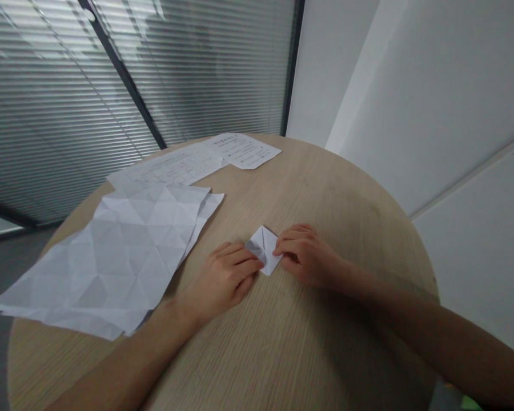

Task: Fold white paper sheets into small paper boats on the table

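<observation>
A small folded paper (264, 245), white and roughly diamond-shaped with a crease or slit down its middle, lies on the round wooden table (291, 337). My left hand (231, 271) is at its lower left, fingers closed on that edge with the thumb tucked under the palm side. At the right corner, my right hand (304, 254) pinches the paper between thumb and curled fingers. The fingers hide both side corners of the folded paper.
Large creased white sheets (132, 251) lie stacked on the left, overhanging the table edge. Behind them are printed pages (244, 151). A window with blinds (223, 74) stands beyond the table, and a white wall (454, 114) rises at the right.
</observation>
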The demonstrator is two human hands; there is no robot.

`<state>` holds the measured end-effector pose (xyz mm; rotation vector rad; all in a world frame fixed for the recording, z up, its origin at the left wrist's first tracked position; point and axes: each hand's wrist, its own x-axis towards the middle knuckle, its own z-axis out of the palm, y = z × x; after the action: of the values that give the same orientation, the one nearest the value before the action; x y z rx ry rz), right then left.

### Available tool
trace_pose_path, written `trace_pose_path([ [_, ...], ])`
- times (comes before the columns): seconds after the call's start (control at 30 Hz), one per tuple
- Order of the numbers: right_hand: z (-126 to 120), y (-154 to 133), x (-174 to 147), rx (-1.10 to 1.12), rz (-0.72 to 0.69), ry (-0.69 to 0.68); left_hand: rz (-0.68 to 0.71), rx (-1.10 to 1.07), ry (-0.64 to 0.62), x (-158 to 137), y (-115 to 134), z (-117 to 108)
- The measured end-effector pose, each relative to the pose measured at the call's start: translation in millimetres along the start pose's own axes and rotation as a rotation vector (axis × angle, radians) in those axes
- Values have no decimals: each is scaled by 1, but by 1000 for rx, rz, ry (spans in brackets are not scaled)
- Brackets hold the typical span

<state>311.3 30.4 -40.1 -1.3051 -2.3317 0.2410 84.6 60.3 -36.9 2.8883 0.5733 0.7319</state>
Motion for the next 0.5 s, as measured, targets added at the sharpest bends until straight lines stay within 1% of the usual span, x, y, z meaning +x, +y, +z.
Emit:
trace_pose_path([
  [0.13,5,-2,2,28,117,46,-101,-47,38,0,-1,5],
  [0.23,9,-4,3,-3,198,101,-151,4,50,1,-1,9],
  [0.3,11,-5,3,-12,245,127,-210,55,71,1,-1,10],
  [0.4,12,-3,4,17,276,140,-292,95,63,2,0,10],
  [0.5,11,-1,4,83,273,169,-329,98,25,3,1,8],
])
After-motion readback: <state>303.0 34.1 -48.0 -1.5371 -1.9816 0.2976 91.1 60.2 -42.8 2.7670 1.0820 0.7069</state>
